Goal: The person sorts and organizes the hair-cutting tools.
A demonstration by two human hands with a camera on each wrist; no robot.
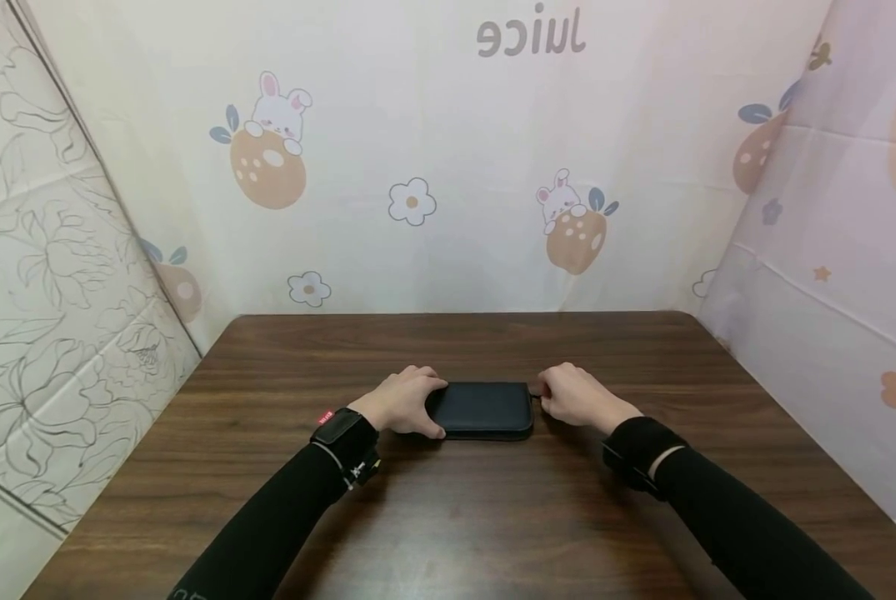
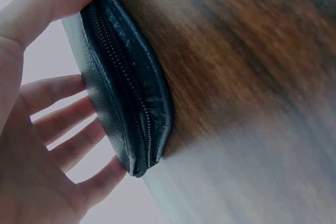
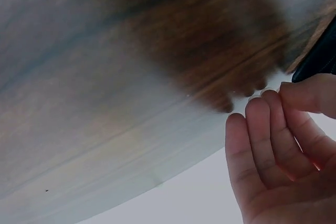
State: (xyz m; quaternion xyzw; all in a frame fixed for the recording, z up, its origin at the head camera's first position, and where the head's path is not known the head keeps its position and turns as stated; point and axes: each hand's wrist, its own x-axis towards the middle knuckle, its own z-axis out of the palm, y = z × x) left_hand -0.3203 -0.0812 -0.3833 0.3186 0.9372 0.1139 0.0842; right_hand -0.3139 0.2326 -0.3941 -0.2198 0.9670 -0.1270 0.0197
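Observation:
A black zip-around wallet (image 1: 487, 408) lies flat on the wooden table, its long side across the head view. My left hand (image 1: 406, 403) grips its left end, thumb on the near edge and fingers spread along the far side. Rows of zip teeth (image 2: 118, 59) run along the wallet's edge in the left wrist view. At the right end, my right hand (image 1: 578, 395) pinches a small dark zip pull (image 1: 535, 397) between thumb and forefinger. The right wrist view shows the thumb and fingertips meeting beside the wallet's corner (image 3: 317, 59); the pull is hidden there.
Brown wood-grain table (image 1: 455, 517) spreads around both hands, its far edge straight behind the wallet. A pale curtain (image 1: 485, 117) with rabbits and flowers hangs behind, and patterned sheets (image 1: 65, 250) close off both sides. Black bands circle both wrists.

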